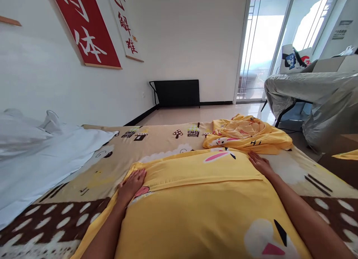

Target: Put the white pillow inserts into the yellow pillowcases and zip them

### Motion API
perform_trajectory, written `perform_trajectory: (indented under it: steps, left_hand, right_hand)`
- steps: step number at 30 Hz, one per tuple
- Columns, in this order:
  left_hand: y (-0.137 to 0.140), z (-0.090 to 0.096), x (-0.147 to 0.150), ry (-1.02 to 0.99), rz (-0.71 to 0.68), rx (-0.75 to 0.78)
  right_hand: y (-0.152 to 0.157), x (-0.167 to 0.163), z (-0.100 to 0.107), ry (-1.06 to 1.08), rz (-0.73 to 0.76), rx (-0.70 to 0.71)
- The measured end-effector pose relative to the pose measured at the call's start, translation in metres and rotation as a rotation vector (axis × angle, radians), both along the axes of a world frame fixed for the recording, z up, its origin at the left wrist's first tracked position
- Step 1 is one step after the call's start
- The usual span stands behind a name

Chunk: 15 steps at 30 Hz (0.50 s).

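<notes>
A plump pillow in a yellow pillowcase point(195, 207) printed with white rabbits lies in front of me, its overlapping opening flap facing up near the far end. My left hand point(133, 183) rests flat on the pillowcase's left edge, close to the far left corner. At the far right corner, my right hand point(258, 163) lies stretched along the side of the pillow, palm toward it. Neither hand appears to grip the fabric. Just beyond my right hand is a crumpled yellow cloth point(246, 134) with the same rabbit print.
Under everything spreads a beige and brown patterned blanket point(159, 139). White bedding point(56, 147) is heaped on the left. A plastic-covered table point(310, 82) with boxes stands at the back right. A black folded panel point(177, 93) leans against the far wall.
</notes>
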<state>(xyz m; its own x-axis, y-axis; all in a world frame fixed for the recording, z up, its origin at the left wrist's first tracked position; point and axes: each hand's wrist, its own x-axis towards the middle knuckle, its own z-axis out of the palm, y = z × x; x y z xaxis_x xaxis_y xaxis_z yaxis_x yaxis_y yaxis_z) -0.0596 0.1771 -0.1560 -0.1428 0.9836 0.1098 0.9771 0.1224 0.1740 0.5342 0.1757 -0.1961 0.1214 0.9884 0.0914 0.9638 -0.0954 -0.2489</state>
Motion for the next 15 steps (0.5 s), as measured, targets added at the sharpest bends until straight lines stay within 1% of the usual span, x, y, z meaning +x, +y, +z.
perform_trajectory:
  steps: [2,4,6,8,9,10,12,13,14,15]
  left_hand:
    - [-0.011,0.013,0.001,-0.036,0.009,-0.018]
    - [-0.021,0.032,-0.003,-0.077,-0.017,-0.039]
    - [-0.034,0.056,-0.003,-0.105,-0.047,-0.034]
    - [-0.048,0.086,0.011,-0.137,-0.074,0.014]
    - [-0.056,0.101,0.027,-0.150,-0.100,0.043]
    - [-0.064,0.114,0.048,-0.202,-0.165,0.084]
    - [-0.078,0.132,0.100,-0.208,-0.353,0.131]
    - [-0.084,0.135,0.126,-0.170,-0.465,0.129]
    - [-0.089,0.134,0.150,-0.155,-0.510,0.124]
    - [-0.093,0.128,0.169,-0.123,-0.542,0.090]
  right_hand:
    - [-0.017,-0.001,0.009,0.002,-0.008,-0.001]
    - [-0.041,0.004,0.018,0.003,-0.004,0.000]
    - [-0.068,0.008,0.030,-0.004,-0.007,0.021]
    - [-0.094,0.002,0.051,-0.015,-0.008,0.065]
    - [-0.104,-0.008,0.065,-0.020,0.009,0.102]
    - [-0.112,-0.023,0.080,-0.024,0.044,0.140]
    - [-0.122,-0.064,0.108,-0.024,0.212,0.302]
    - [-0.125,-0.088,0.119,-0.019,0.304,0.344]
    - [-0.127,-0.111,0.125,-0.009,0.387,0.347]
    - [-0.129,-0.131,0.127,0.010,0.452,0.312]
